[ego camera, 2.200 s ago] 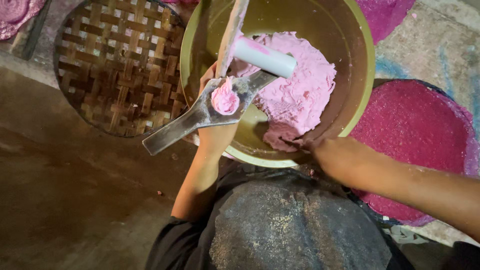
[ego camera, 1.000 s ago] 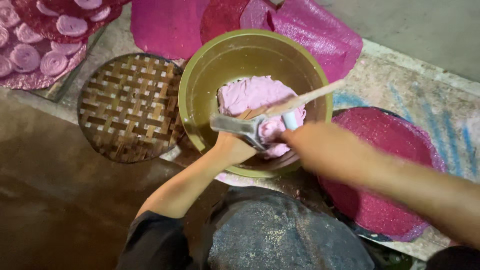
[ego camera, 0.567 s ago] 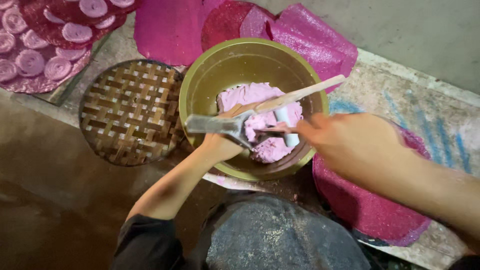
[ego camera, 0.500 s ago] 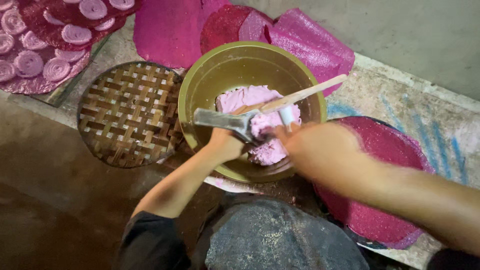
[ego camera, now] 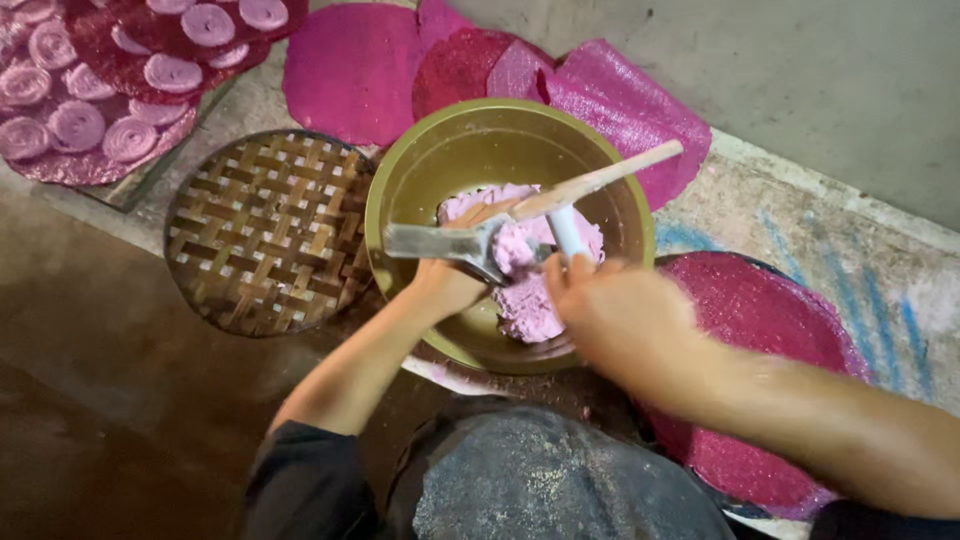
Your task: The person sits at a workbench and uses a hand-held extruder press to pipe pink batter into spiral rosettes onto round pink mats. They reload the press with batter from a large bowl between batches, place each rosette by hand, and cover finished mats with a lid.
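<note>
**Mia:** What is going on here?

**Ben:** A person is scooping soft pink dough (ego camera: 530,300) out of a big round olive-green bowl (ego camera: 400,200). The left hand (ego camera: 447,285) is closed around a flat grey metal scoop (ego camera: 450,243). A lump of the dough sits on the scoop, right over the bowl.

**Mia:** And the other hand?

**Ben:** The right hand (ego camera: 620,320) is curled around a small white tube (ego camera: 567,230), pressing it at the lump on the scoop. A long pale wooden stick (ego camera: 600,180) leans across the bowl, just beside the tube.

**Mia:** So which step is it?

**Ben:** I think it is shaping one small piece. Next, the lump has to come off the scoop cleanly, so a gentle, steady push seems right.

**Mia:** What else holds things?

**Ben:** The bowl is only part full; the dough is piled at the near side. The round woven bamboo tray (ego camera: 265,230) beside the bowl has nothing on it. Far left, dark red sheets (ego camera: 100,160) carry little pink rolled discs (ego camera: 170,72). Flat bright pink rounds (ego camera: 350,70) lie behind the bowl, and a big pink round mat (ego camera: 780,330) lies to the right.
</note>
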Available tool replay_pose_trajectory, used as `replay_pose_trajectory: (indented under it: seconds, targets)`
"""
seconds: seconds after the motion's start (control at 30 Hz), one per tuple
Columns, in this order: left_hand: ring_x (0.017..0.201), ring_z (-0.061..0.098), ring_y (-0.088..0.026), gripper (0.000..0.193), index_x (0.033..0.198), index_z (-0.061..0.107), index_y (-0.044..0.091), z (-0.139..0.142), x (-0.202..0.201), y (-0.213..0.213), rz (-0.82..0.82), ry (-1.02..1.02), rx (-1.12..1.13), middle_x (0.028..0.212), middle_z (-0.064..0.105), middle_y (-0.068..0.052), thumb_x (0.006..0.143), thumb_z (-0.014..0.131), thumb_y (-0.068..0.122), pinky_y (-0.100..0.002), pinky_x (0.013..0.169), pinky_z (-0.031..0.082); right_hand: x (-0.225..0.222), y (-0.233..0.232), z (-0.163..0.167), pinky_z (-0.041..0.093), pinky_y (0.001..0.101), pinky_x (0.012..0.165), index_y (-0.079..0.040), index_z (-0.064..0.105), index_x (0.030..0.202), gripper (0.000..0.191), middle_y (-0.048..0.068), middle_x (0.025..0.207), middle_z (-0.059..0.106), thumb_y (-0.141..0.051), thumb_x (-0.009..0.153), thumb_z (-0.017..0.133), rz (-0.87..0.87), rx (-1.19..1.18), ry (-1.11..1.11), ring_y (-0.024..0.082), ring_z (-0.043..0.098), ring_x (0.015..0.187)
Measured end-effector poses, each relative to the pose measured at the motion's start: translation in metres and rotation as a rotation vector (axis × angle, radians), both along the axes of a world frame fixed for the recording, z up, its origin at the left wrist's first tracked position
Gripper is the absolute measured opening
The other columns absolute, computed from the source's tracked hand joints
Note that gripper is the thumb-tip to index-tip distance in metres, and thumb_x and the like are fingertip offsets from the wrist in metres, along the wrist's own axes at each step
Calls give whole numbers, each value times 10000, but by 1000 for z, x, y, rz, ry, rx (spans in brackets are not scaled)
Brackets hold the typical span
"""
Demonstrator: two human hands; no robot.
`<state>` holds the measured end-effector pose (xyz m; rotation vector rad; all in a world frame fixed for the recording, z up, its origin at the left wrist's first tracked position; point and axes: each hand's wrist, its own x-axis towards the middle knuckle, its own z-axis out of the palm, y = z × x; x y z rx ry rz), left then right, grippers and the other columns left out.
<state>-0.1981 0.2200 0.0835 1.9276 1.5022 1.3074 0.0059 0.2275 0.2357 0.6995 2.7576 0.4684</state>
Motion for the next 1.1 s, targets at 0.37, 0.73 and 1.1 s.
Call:
replay_pose_trajectory:
  seconds: [0.37, 0.73, 1.1]
  targets:
    - [1188, 632, -354, 423, 1165, 700, 77, -10, -22, 11, 415, 300, 175, 1240, 670, -155, 791, 785, 256, -455, 1072, 476, 39, 24, -37, 586, 443, 778, -91, 598, 1369, 463, 189, 1159, 724, -57, 907, 603, -238, -415, 810, 365, 727, 942]
    - [1200, 617, -383, 462, 1202, 674, 86, 1, -18, 32, 440, 255, 353, 1464, 542, -221, 772, 777, 218, -523, 997, 500, 49, 46, -140, 522, 504, 768, -107, 596, 1539, 476, 285, 1132, 725, -138, 1065, 566, -706, -1036, 1002, 472, 627, 868]
    - [838, 650, -276, 779, 1516, 412, -18, 4, -34, 30, 448, 327, 272, 1019, 596, -140, 895, 761, 297, -363, 678, 544, 63, 64, -94, 607, 347, 709, -269, 630, 1415, 417, 39, 784, 760, -301, 1012, 526, -655, -1098, 601, 167, 659, 663]
